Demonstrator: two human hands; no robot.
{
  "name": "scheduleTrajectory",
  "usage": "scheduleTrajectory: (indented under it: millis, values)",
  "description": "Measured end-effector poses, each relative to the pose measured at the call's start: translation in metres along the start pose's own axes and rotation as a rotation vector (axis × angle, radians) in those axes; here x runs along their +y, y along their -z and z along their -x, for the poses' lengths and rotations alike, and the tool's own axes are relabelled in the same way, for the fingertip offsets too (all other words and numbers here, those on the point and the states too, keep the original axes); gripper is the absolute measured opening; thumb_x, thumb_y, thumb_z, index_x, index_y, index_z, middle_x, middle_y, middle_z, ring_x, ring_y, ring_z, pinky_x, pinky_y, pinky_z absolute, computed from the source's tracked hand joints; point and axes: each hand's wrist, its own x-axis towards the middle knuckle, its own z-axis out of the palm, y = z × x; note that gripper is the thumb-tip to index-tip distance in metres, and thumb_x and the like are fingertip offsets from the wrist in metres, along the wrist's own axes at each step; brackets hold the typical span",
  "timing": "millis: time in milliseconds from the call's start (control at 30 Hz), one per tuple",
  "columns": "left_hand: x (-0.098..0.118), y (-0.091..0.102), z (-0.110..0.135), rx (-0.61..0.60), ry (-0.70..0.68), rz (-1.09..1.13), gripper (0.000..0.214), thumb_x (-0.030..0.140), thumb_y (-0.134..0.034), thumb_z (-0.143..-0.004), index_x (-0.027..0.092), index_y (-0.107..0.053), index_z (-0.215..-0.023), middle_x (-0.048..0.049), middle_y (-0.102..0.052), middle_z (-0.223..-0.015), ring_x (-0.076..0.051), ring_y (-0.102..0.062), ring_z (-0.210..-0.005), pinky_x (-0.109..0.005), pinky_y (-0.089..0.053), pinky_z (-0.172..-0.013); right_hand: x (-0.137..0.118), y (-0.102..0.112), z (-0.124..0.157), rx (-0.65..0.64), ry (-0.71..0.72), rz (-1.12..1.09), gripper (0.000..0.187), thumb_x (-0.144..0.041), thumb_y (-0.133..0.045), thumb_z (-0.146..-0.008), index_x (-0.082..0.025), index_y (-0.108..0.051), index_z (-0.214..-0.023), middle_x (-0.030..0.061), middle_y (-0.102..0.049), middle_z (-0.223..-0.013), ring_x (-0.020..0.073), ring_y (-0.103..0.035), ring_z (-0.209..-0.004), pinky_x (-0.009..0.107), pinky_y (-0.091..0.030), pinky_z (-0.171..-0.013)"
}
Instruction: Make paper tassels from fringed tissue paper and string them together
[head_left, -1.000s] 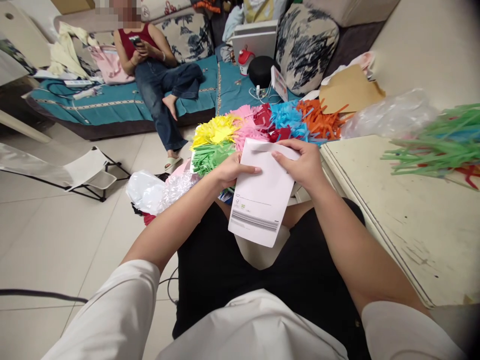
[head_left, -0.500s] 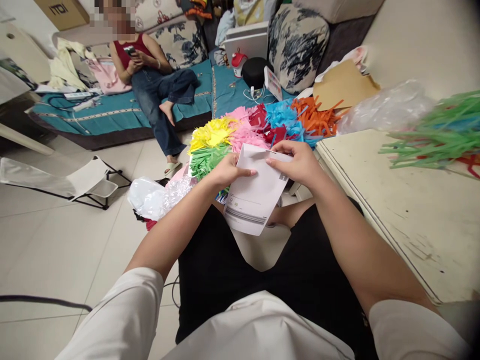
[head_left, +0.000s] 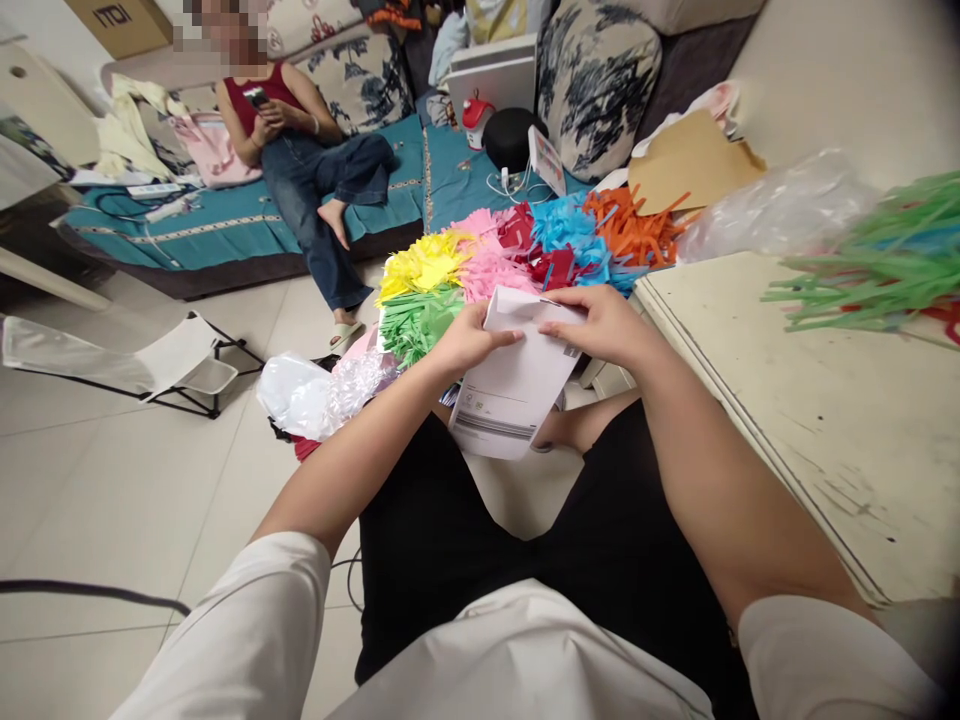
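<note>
A white paper packet [head_left: 510,390] with small print and a grey stripe near its lower edge hangs over my lap. My left hand [head_left: 466,342] pinches its upper left edge, thumb on the front. My right hand [head_left: 600,325] grips the top right corner, fingers curled over the folded top flap. Just beyond my hands lie heaps of cut paper fringe: yellow [head_left: 424,265], green [head_left: 416,320], pink [head_left: 491,262], blue [head_left: 570,235] and orange [head_left: 634,230].
A worn cream table [head_left: 825,420] runs along my right, with green paper strips [head_left: 877,270] and a clear plastic bag [head_left: 780,210] on it. Crumpled plastic [head_left: 315,390] lies on the tiled floor at left. Another person [head_left: 307,150] sits on the teal sofa holding a phone.
The packet has been drawn up and away from me, so less of it hangs down. My hands have moved closer together at its top edge.
</note>
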Motion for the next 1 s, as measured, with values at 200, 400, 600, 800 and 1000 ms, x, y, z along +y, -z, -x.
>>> scheduleTrajectory:
  millis: [200,400,600,800,1000]
  values:
    - [-0.005,0.001,-0.004,-0.022,-0.018,0.006,0.056,0.047,-0.1,-0.077,0.016,-0.083,-0.121,-0.0173,-0.09,-0.12,-0.04,-0.087,-0.114,-0.056,-0.072,-0.103,0.001,-0.006,-0.001,0.046,0.042,0.129,0.037,-0.059,-0.083,-0.098,-0.023,-0.089,-0.096,0.0044,-0.079,-0.084,0.0284,-0.073,-0.087,0.041,-0.057,-0.084]
    - [-0.006,-0.002,-0.004,-0.022,0.02,0.074,0.057,0.038,-0.104,-0.07,0.016,-0.084,-0.119,-0.0148,-0.091,-0.122,-0.037,-0.086,-0.114,-0.052,-0.069,-0.106,0.009,-0.003,-0.006,-0.061,-0.028,0.032,0.052,-0.071,-0.074,-0.1,-0.022,-0.083,-0.084,0.0027,-0.067,-0.074,0.0223,-0.06,-0.071,0.037,-0.045,-0.068]
    - [-0.007,-0.009,-0.002,-0.002,0.037,0.143,0.063,0.039,-0.107,-0.064,0.015,-0.082,-0.116,-0.0141,-0.09,-0.118,-0.033,-0.084,-0.108,-0.044,-0.068,-0.1,0.001,-0.004,-0.002,-0.005,0.024,0.155,0.039,-0.057,-0.077,-0.101,-0.021,-0.084,-0.087,0.0062,-0.075,-0.08,0.025,-0.065,-0.078,0.04,-0.044,-0.075]
    - [0.0,-0.003,-0.002,0.1,-0.083,0.039,0.057,0.065,-0.102,-0.078,0.018,-0.076,-0.096,-0.0048,-0.079,-0.089,-0.02,-0.072,-0.08,-0.027,-0.055,-0.07,-0.008,-0.013,0.002,0.029,0.104,0.27,0.031,-0.05,-0.075,-0.104,-0.023,-0.085,-0.094,0.0097,-0.082,-0.091,0.0281,-0.071,-0.087,0.041,-0.046,-0.082]
    - [-0.002,0.008,-0.003,0.19,-0.119,-0.031,0.056,0.067,-0.1,-0.08,0.02,-0.072,-0.092,-0.0034,-0.074,-0.082,-0.017,-0.065,-0.072,-0.026,-0.05,-0.063,0.018,0.005,-0.006,-0.115,-0.086,0.04,0.039,-0.061,-0.086,-0.093,-0.023,-0.082,-0.087,0.0047,-0.071,-0.074,0.0237,-0.064,-0.07,0.038,-0.048,-0.067]
